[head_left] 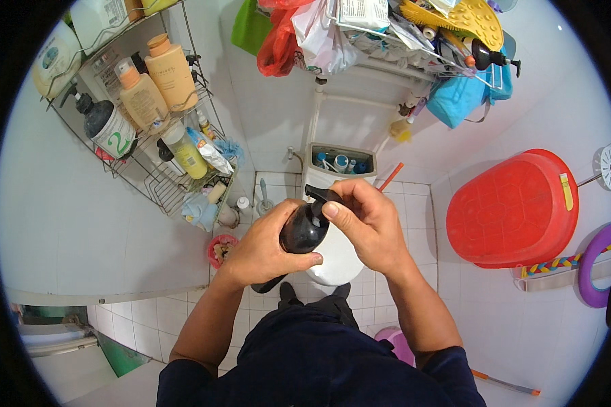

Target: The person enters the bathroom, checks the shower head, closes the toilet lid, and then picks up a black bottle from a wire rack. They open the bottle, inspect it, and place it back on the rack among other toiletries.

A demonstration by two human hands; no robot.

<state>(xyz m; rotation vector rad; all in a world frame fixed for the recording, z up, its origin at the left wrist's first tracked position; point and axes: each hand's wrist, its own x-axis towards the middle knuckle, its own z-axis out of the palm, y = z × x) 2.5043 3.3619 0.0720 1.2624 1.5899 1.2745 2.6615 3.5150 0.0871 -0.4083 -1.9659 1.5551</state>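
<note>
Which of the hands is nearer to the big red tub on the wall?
Right. The right hand grips the black spray bottle's top, on the side toward the red tub; the left hand holds the bottle's body, farther away.

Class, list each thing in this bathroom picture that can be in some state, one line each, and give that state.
Black plastic spray bottle: held upright, nozzle on.
Left hand: wrapped around the bottle's body.
Right hand: fingers on the bottle's spray head.
White toilet cistern: lid off, inside parts showing.
Red plastic tub: upturned against the wall.
Wire wall rack: loaded with bottles.
</note>
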